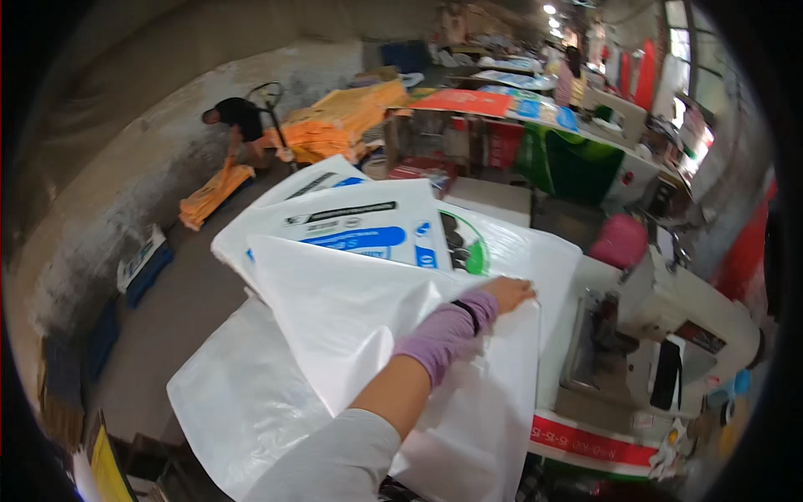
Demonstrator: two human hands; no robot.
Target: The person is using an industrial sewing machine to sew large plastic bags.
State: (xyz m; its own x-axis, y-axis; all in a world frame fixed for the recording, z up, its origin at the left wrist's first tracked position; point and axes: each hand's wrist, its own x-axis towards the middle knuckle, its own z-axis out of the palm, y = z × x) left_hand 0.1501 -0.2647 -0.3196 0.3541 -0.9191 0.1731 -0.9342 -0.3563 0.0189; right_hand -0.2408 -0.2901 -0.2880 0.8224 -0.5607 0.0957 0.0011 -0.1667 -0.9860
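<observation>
Left hand point(508, 294) flat, fingers loose, on white woven sack point(351, 309) atop stack, sewing machine point(669, 335) just beside.

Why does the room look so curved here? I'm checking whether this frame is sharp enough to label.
Head view: fisheye lens bends straight edges toward the dark rim, and the whole scene sits tilted; the hand and the white bags look fairly sharp; ceiling lamps and far windows blow out; the sewing machine is slightly soft.
</observation>
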